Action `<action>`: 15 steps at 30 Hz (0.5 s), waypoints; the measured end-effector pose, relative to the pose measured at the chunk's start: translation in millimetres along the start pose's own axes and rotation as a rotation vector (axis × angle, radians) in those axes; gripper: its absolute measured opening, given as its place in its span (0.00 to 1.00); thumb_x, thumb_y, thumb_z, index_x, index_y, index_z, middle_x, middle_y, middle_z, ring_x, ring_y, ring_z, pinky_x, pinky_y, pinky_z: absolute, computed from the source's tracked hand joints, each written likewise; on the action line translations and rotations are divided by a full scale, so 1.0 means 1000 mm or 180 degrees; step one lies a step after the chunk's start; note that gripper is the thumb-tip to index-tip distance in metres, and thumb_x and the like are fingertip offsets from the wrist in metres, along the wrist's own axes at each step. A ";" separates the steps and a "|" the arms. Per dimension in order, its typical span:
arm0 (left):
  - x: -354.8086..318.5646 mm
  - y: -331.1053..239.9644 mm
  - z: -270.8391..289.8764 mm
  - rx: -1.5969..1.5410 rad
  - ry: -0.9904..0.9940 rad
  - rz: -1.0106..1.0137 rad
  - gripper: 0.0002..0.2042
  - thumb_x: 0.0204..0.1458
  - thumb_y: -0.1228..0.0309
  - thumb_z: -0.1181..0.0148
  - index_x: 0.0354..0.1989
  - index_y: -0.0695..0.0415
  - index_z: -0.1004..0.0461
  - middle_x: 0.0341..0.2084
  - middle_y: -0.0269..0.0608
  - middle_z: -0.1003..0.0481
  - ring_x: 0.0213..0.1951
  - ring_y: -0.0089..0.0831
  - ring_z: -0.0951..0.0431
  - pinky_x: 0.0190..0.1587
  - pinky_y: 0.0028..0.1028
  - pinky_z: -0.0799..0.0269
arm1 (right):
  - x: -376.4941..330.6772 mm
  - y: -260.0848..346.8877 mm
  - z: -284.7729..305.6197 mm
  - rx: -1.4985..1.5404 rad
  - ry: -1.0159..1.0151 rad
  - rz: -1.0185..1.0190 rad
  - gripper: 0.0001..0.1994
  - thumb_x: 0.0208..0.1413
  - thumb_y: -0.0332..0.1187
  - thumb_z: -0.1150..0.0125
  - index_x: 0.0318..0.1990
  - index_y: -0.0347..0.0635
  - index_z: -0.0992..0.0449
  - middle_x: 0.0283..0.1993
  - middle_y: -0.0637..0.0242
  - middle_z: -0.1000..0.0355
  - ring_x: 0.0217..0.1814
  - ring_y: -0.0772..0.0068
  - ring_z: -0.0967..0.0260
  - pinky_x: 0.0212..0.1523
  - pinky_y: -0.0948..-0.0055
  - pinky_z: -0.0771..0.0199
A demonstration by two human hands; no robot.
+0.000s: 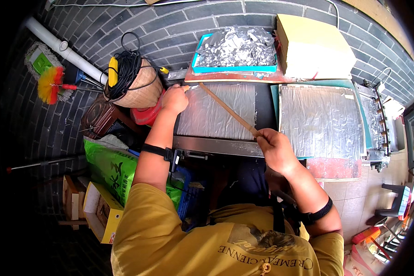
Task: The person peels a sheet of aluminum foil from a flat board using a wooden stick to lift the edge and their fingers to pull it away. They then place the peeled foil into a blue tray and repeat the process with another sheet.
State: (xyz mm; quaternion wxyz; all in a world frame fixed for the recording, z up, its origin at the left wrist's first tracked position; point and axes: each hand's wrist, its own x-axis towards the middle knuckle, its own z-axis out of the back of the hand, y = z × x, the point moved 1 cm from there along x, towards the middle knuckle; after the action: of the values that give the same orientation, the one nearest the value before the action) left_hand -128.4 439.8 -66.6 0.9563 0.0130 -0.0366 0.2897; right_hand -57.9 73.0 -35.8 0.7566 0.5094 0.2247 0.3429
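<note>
My right hand [278, 147] is closed around the near end of a long, thin wooden strip [229, 108]. The strip slants up and left over a crinkled silvery sheet [216, 120], which lies on a dark work surface with a metal front edge [216, 144]. At the sheet's far left corner, my left hand [175, 98] is closed, with a small pale piece [192, 87] showing by its fingertips. What that piece is, I cannot make out. The strip's far end lies close beside it.
Behind stands a turquoise tray [234, 69] heaped with silvery scraps, next to a yellowish block [313, 46]. On the right, another silvery sheet [322, 122] covers stacked boards. A basket [145, 85] with black cable, a green bag [110, 168] and a yellow box [105, 214] crowd the left.
</note>
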 end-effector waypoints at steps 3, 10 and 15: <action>-0.003 -0.003 -0.001 0.0097 0.0041 0.0068 0.18 0.52 0.68 0.54 0.51 0.46 0.26 0.46 0.45 0.28 0.50 0.42 0.29 0.53 0.36 0.34 | 0.000 -0.002 -0.002 0.0014 -0.0012 0.0039 0.08 0.56 0.29 0.48 0.38 0.32 0.26 0.19 0.60 0.36 0.23 0.74 0.39 0.28 0.71 0.35; 0.000 0.002 -0.006 -0.0007 -0.0075 0.0172 0.16 0.54 0.67 0.53 0.50 0.46 0.25 0.46 0.44 0.28 0.51 0.42 0.30 0.52 0.37 0.33 | -0.001 0.001 -0.001 0.0029 0.0047 -0.0008 0.08 0.56 0.28 0.47 0.39 0.32 0.26 0.20 0.60 0.36 0.23 0.74 0.39 0.29 0.71 0.35; 0.022 0.007 -0.008 -0.1091 -0.0296 0.0378 0.17 0.50 0.73 0.50 0.49 0.51 0.26 0.41 0.46 0.26 0.46 0.40 0.27 0.50 0.32 0.32 | -0.002 0.003 0.001 0.0063 0.0094 0.0071 0.08 0.56 0.27 0.48 0.39 0.32 0.26 0.21 0.61 0.35 0.24 0.76 0.39 0.29 0.72 0.36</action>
State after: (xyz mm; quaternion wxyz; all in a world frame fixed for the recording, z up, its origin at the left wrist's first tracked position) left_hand -113.7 458.3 -72.9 0.9230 -0.1389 -0.1304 0.3343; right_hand -59.3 71.2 -32.9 0.7442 0.5142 0.2336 0.3566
